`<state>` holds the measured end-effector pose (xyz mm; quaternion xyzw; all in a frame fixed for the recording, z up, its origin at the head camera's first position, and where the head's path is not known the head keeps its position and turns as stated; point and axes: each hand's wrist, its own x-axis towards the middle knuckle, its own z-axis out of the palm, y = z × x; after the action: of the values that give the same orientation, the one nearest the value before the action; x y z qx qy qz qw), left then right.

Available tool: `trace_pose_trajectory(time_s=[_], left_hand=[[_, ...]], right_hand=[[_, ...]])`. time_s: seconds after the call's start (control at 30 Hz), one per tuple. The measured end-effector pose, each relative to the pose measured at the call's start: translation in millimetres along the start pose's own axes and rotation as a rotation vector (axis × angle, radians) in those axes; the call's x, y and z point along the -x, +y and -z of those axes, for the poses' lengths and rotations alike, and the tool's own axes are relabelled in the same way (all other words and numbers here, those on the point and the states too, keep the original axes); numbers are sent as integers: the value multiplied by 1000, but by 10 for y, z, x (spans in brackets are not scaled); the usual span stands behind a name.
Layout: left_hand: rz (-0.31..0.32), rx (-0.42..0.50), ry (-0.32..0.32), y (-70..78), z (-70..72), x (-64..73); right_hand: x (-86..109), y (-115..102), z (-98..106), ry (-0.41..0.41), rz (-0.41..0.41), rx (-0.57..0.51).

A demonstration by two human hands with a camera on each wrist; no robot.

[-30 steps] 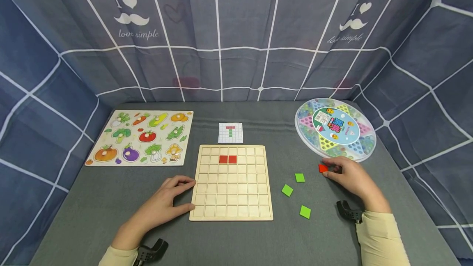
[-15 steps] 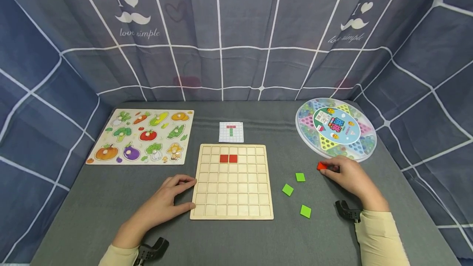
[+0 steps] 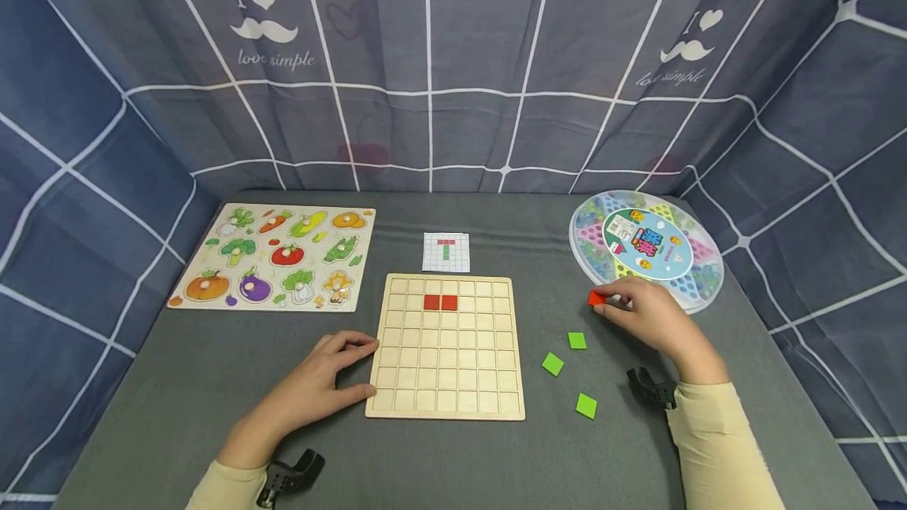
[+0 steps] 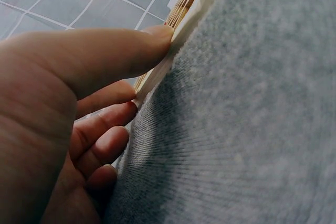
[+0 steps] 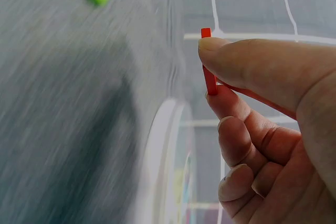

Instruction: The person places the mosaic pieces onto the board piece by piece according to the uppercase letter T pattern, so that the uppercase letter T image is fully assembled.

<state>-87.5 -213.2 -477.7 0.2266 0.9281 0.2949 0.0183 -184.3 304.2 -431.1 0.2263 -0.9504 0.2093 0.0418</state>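
My right hand [image 3: 655,321] pinches a red square tile [image 3: 597,298] between thumb and forefinger, above the cloth by the round game board. In the right wrist view the red tile [image 5: 209,80] shows edge-on, clear of the cloth. A wooden grid board [image 3: 448,360] lies in the middle, with two red tiles [image 3: 440,302] side by side in its second row. My left hand [image 3: 315,388] rests at the board's left edge, thumb and fingertips touching it; the left wrist view shows the thumb [image 4: 121,51] against the wooden rim. Green tiles [image 3: 553,364] lie loose between board and right hand.
Behind the board lies a small grid card [image 3: 446,252] with a red and green T pattern. A vegetable puzzle board [image 3: 272,258] lies at the back left, and a round game board [image 3: 646,246] at the back right. A checked curtain surrounds the table.
My right hand has lifted the red tile and moved it left and slightly back. The left hand stays at the board's edge, and the view has shifted a little.
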Motion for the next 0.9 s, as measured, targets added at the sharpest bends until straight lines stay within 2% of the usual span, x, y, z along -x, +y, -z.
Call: trace_pose_trajectory(time_s=[0.2,0.37,0.5,0.73,0.9], left_hand=[[-2,-1,-1,13,12,-8],[-6,-1,6,6,4,-9],[-7,2,6,-9,-4,6],[2,3,1,-7,-8,10],[10,0,1,3,-3,11]], right_hand=[[-261,-238,-30,-23,20,-33],[-462,-454,-103,-32,72,-62],[-609,-612,-198,-55,119,-68],[-790,-850,-401,-134,151,-56],[-903,-969,-531,-147,198,-47]])
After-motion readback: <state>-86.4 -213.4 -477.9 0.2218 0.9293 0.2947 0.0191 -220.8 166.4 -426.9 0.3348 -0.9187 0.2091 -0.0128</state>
